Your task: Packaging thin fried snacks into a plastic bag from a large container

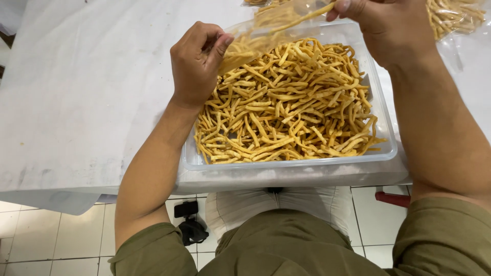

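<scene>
A clear plastic tub (384, 134) at the table's front edge is heaped with golden fried snack sticks (291, 102). Over its far end both hands hold a clear plastic bag (266, 28) partly filled with the same sticks. My left hand (197, 61) pinches the bag's left edge with its fingers closed. My right hand (386, 25) grips the bag's right edge at the top of the frame. The bag hangs between them, slightly blurred.
The table (87, 92) carries a white cover. A filled clear bag of sticks (452, 15) lies at the far right. Below the table are white floor tiles, a small black object (190, 225) and a red bar (393, 198).
</scene>
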